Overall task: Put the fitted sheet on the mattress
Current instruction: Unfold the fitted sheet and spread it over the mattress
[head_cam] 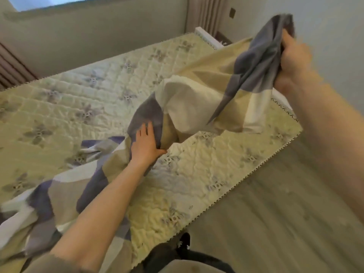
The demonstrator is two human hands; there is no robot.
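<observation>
The right hand [293,62] is raised high and closed around a bunched grey end of the sheet [206,99]; the left hand [146,143] is lower, fingers spread flat against the cloth rather than gripping it, as far as can be seen; the hands are well apart. The sheet runs slantwise between them, then trails behind the left forearm in a heap; the mattress [78,99] lies bare beyond the left hand. The mattress corner under the right hand looks nearest, so that hand probably leads.
</observation>
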